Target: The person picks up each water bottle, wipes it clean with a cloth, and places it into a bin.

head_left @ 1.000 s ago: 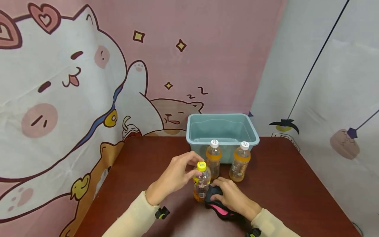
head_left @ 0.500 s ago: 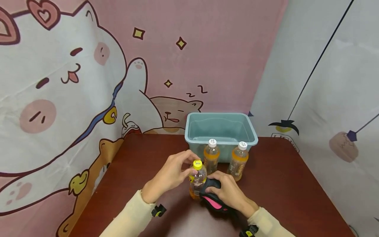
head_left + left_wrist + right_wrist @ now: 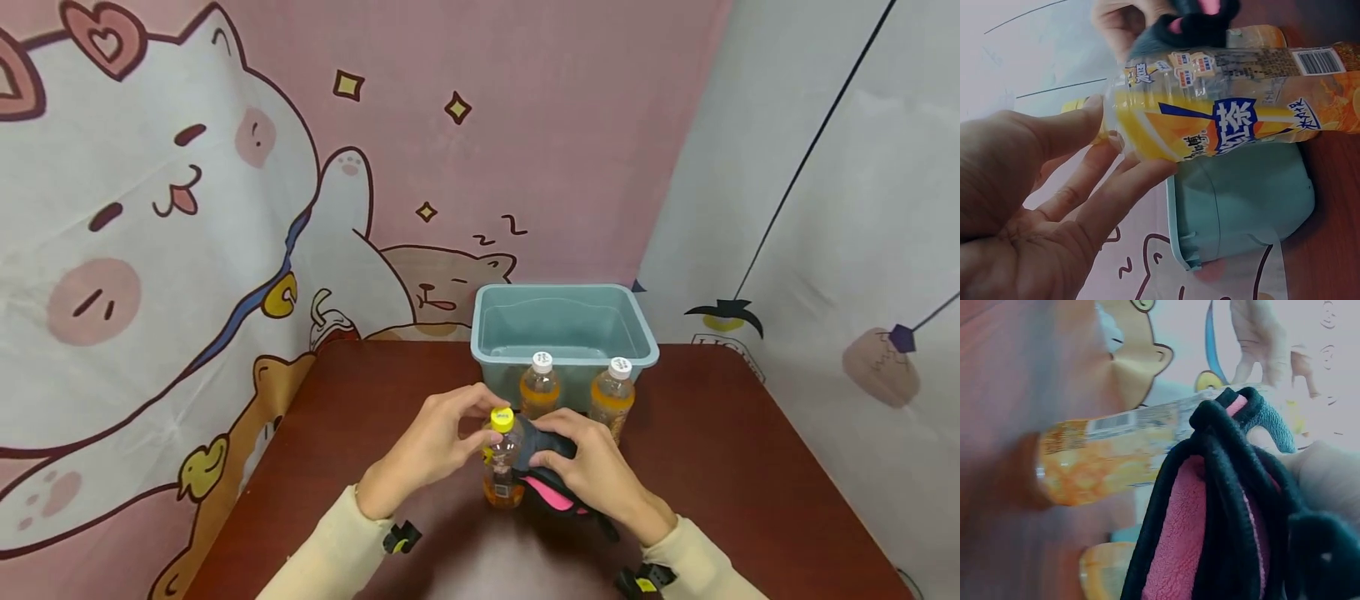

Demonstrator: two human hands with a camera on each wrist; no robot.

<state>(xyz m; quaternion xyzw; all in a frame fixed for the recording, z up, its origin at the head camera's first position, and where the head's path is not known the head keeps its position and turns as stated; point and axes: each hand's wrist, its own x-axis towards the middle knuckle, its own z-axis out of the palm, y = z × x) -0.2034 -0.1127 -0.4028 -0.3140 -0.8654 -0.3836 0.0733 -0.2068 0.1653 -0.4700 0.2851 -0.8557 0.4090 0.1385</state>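
Note:
My left hand (image 3: 431, 442) pinches a clear plastic tea bottle (image 3: 501, 479) around its neck, just below the yellow cap (image 3: 502, 419). The bottle stands upright on the table, and its yellow and orange label (image 3: 1210, 125) shows in the left wrist view. On the bottle's right side, my right hand (image 3: 600, 462) grips a folded dark grey cloth (image 3: 550, 443) with a pink inner side (image 3: 1179, 531). The cloth lies against the upper part of the bottle. Its folds hide most of the right fingers in the right wrist view.
Two bottles with white caps, a left one (image 3: 541, 392) and a right one (image 3: 613, 400), stand behind the cloth. A light blue plastic bin (image 3: 489, 350) sits behind them at the back of the dark red-brown table (image 3: 720, 467). Cartoon-printed sheeting (image 3: 585, 150) hangs around the table.
My right hand has moved the cloth upward along the bottle's right side, from lower down to near its shoulder. The left hand keeps its hold at the neck.

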